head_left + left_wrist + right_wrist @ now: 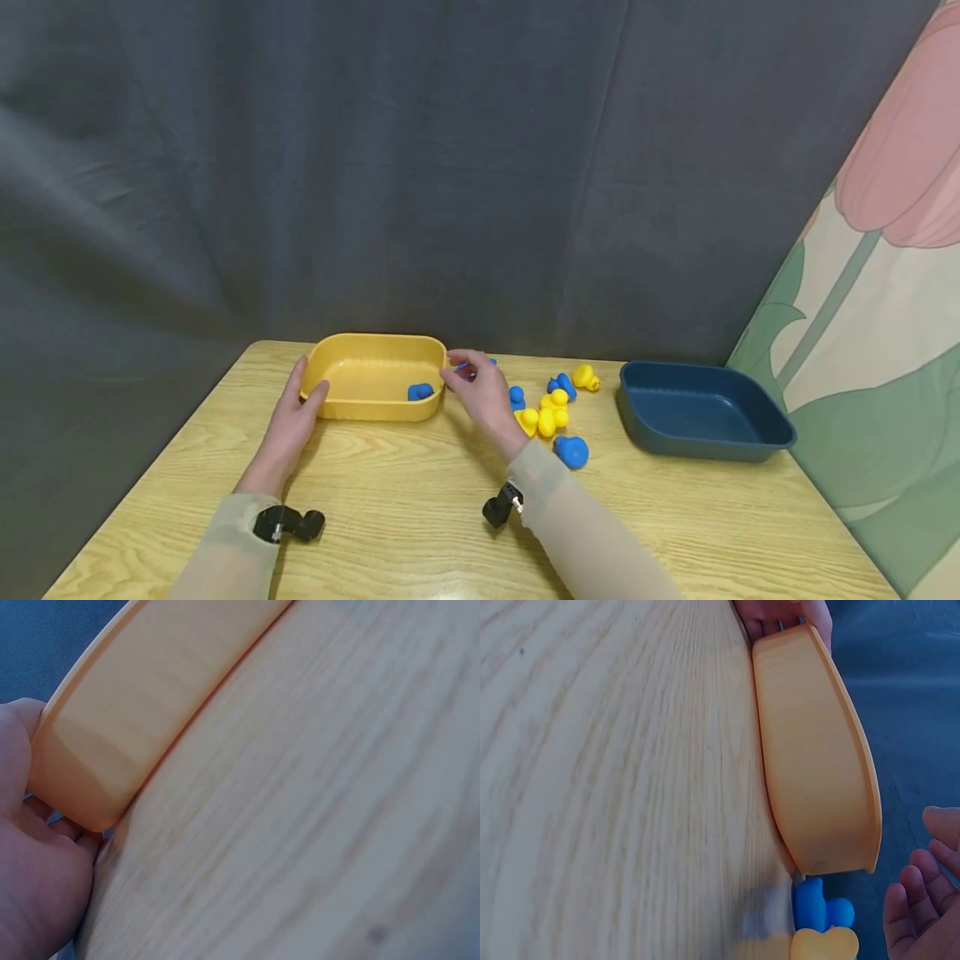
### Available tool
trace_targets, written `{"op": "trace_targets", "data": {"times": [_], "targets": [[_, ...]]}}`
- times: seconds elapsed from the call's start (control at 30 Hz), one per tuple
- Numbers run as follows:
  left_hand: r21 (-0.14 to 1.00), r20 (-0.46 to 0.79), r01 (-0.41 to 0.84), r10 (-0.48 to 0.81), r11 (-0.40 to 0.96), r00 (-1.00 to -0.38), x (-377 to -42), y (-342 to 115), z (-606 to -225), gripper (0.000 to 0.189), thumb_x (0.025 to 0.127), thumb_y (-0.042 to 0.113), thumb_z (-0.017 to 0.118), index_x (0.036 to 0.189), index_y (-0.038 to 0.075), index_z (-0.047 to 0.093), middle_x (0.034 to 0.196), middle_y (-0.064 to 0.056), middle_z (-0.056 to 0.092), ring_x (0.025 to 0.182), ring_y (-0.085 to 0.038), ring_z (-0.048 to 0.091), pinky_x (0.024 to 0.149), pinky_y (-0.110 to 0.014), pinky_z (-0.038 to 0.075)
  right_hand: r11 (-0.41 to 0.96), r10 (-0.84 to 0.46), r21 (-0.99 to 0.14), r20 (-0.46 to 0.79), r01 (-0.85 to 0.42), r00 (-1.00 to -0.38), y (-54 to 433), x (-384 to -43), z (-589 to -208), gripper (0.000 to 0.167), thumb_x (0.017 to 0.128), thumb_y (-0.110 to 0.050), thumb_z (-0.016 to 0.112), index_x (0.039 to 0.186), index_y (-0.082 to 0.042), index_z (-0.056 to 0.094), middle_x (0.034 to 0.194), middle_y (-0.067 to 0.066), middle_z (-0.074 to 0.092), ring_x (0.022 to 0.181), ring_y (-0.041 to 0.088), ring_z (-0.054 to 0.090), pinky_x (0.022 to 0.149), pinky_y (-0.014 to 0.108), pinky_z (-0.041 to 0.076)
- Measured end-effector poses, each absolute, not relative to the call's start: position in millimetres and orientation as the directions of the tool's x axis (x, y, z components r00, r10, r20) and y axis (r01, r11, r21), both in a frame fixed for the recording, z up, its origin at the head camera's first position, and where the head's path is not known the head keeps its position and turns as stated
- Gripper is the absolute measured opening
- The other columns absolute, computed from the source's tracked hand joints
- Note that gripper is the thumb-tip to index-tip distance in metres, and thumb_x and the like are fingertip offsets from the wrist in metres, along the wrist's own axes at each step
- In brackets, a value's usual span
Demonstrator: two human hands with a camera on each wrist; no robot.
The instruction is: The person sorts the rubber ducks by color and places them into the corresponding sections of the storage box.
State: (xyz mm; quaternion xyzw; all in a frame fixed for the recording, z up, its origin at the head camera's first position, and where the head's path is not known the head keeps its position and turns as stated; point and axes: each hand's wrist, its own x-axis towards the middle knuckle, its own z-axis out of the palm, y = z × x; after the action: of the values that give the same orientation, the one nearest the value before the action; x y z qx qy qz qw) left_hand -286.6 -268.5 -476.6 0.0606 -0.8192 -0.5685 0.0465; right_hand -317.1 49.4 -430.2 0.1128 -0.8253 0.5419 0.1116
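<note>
A yellow plastic bin (375,408) stands on the left part of the table, with a small blue toy (420,392) lying inside near its right end. My left hand (294,412) holds the bin's left end, thumb over the near rim and fingers around the outer wall. At the opposite end, my right hand (482,396) hovers beside the rim, fingers loosely bent with nothing between them in the right wrist view. Behind its fingers a bit of blue toy (492,362) shows, partly hidden. Several blue and yellow duck-like toys, including a yellow one (547,421), lie right of this hand.
A dark blue bin (705,450) stands at the table's right side. Between the bins are a round-bottomed blue toy (572,452) and a yellow toy (585,377). A dark curtain (450,167) hangs behind the wooden table (390,517); a flower-patterned cloth (885,375) hangs at right.
</note>
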Motion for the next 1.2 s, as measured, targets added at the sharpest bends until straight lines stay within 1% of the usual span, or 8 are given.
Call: {"op": "trace_targets", "data": {"times": [0.1,0.3,0.4,0.53,0.6,0.87,1.07,1.2], "targets": [[0.938,0.01,-0.043,-0.151,0.345,-0.988,-288,-267,-477,0.084,0.118,0.051,0.046,0.178,0.031,-0.009,0.185,-0.008,-0.005,0.169,-0.037,-0.004,0.135,-0.061,0.002,0.394,-0.062,-0.863,0.318,-0.316,-0.946,56,-321,-431,0.033,0.103,-0.015,0.081,0.134,-0.004,0.076,0.124,0.015,0.073,0.105,0.026,0.068,0.091,0.038,0.061],[0.938,0.026,-0.025,-0.145,0.345,-0.989,-289,-264,-477,0.084,0.118,0.046,0.048,0.178,0.029,-0.008,0.185,-0.01,-0.004,0.169,-0.038,-0.003,0.135,-0.061,0.003,0.401,-0.053,-0.861,0.319,-0.313,-0.946,71,-326,-430,0.037,0.104,-0.017,0.081,0.138,-0.007,0.075,0.128,0.01,0.072,0.111,0.028,0.067,0.099,0.044,0.059],[0.94,0.033,-0.017,-0.139,0.341,-0.99,-290,-263,-476,0.084,0.118,0.047,0.048,0.178,0.029,-0.008,0.185,-0.011,-0.004,0.169,-0.038,-0.003,0.135,-0.06,0.003,0.411,-0.057,-0.859,0.308,-0.304,-0.95,79,-329,-429,0.04,0.105,-0.02,0.08,0.142,-0.007,0.073,0.133,0.01,0.07,0.12,0.032,0.065,0.104,0.048,0.057],[0.943,0.034,-0.012,-0.133,0.334,-0.99,-290,-262,-476,0.084,0.118,0.048,0.047,0.178,0.028,-0.009,0.185,-0.01,-0.005,0.169,-0.037,-0.004,0.135,-0.059,0.003,0.428,-0.067,-0.856,0.289,-0.289,-0.955,86,-333,-429,0.046,0.105,-0.024,0.08,0.147,-0.009,0.07,0.143,0.009,0.065,0.133,0.038,0.06,0.112,0.05,0.053],[0.943,0.035,-0.012,-0.134,0.334,-0.99,-290,-262,-477,0.084,0.118,0.047,0.047,0.178,0.028,-0.008,0.185,-0.01,-0.005,0.169,-0.037,-0.004,0.136,-0.058,0.003,0.441,-0.075,-0.852,0.28,-0.284,-0.957,89,-335,-429,0.048,0.105,-0.025,0.08,0.149,-0.01,0.068,0.147,0.009,0.064,0.138,0.039,0.058,0.115,0.051,0.051],[0.948,0.031,-0.011,-0.127,0.319,-0.991,-289,-262,-480,0.084,0.118,0.046,0.049,0.179,0.029,-0.008,0.185,-0.008,-0.004,0.169,-0.035,-0.004,0.136,-0.057,0.003,0.511,-0.124,-0.809,0.264,-0.289,-0.957,94,-344,-430,0.055,0.105,-0.026,0.08,0.156,-0.011,0.064,0.154,0.01,0.061,0.143,0.038,0.056,0.122,0.054,0.046],[0.949,0.029,-0.014,-0.13,0.316,-0.991,-289,-261,-481,0.084,0.118,0.046,0.049,0.178,0.031,-0.008,0.185,-0.009,-0.004,0.169,-0.035,-0.005,0.136,-0.058,0.004,0.542,-0.166,-0.796,0.213,-0.269,-0.963,95,-347,-431,0.057,0.105,-0.025,0.08,0.158,-0.016,0.062,0.159,0.009,0.059,0.15,0.035,0.051,0.125,0.055,0.042],[0.948,0.035,-0.009,-0.132,0.318,-0.991,-290,-262,-481,0.084,0.118,0.046,0.049,0.178,0.031,-0.008,0.185,-0.009,-0.004,0.169,-0.036,-0.005,0.135,-0.059,0.004,0.556,-0.182,-0.786,0.202,-0.271,-0.962,96,-349,-434,0.056,0.106,-0.026,0.079,0.159,-0.016,0.062,0.161,0.009,0.058,0.153,0.035,0.048,0.126,0.056,0.039]]}}
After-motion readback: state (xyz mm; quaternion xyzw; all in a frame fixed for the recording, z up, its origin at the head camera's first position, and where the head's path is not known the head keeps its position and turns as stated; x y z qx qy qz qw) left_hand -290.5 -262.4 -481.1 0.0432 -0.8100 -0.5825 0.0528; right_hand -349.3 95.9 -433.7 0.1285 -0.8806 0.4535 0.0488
